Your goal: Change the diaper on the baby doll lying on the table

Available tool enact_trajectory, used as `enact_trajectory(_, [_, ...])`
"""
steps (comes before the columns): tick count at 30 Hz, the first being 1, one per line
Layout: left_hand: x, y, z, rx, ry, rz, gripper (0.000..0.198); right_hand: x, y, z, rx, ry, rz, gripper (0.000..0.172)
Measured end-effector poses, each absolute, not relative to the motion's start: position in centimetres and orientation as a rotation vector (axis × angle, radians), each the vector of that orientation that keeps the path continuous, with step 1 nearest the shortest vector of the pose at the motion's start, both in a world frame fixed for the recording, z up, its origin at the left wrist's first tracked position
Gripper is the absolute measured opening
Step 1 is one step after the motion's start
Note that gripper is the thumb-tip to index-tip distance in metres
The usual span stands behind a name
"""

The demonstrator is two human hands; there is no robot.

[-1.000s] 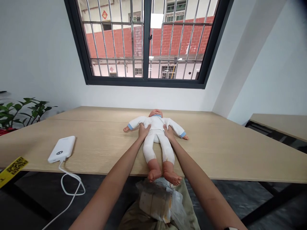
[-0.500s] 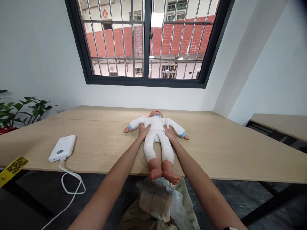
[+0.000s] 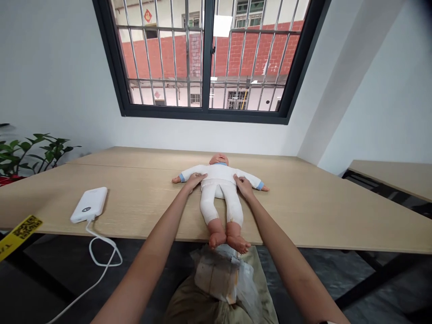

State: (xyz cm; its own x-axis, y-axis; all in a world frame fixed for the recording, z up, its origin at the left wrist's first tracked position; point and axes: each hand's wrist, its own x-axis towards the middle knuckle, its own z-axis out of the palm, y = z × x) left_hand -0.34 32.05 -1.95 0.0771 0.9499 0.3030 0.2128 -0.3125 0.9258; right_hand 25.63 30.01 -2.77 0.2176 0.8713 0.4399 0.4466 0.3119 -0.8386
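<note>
A: Doll [image 3: 220, 189] in the head view, one only, flat on its back on the counter [image 3: 303, 211], head toward the window [image 3: 205, 58], feet past the near edge.

B: And the hands?

A: Two. The left hand [image 3: 194, 181] lies open and flat at the doll's side, under its arm; the right hand [image 3: 243, 185] lies the same way at the other side. Neither is closed around anything. My guess is that they steady the body from both sides.

B: What else is there?

A: One white power bank [image 3: 89, 205], well to the left of the doll, with one cable [image 3: 101, 252] hanging off the edge. One plant [image 3: 30, 150] further left. One crinkled bag [image 3: 221, 281] just below the doll's feet, on the person's lap.
</note>
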Motion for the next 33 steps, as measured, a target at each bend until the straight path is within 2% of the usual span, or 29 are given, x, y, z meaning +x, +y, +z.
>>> enact_trajectory(3, [-2.1,31.5,-1.6,1.598,1.092,1.197,0.030,27.0,28.8,-2.5,-1.252,-1.391,0.604,0.049])
enact_trajectory(6, [-3.3,30.8,-1.3,1.614,0.972,1.129,0.038,27.9,27.8,-2.1,-1.116,-1.439,0.758,0.049])
enact_trajectory(10, [-3.5,30.4,-1.2,1.667,0.882,1.091,0.047,28.3,27.0,-1.7,-1.064,-1.688,0.852,0.059])
enact_trajectory(13, [-2.9,30.4,-1.5,1.707,0.890,1.102,0.035,28.3,26.9,-1.6,-1.060,-1.789,0.807,0.059])
enact_trajectory(17, [-2.1,30.5,-1.8,1.766,0.924,1.119,0.025,27.9,27.3,-1.9,-1.052,-1.786,0.637,0.047])
enact_trajectory(20, [-1.5,30.5,-2.1,1.789,0.961,1.160,0.023,27.5,27.6,-2.3,-1.096,-1.731,0.523,0.041])
enact_trajectory(27, [-0.5,30.7,-2.5,1.744,1.051,1.282,0.023,27.4,28.0,-3.1,-1.246,-1.610,0.430,0.042])
enact_trajectory(33, [-1.3,30.5,-1.9,1.663,1.090,1.285,0.020,27.3,27.7,-2.7,-1.192,-1.583,0.391,0.030])
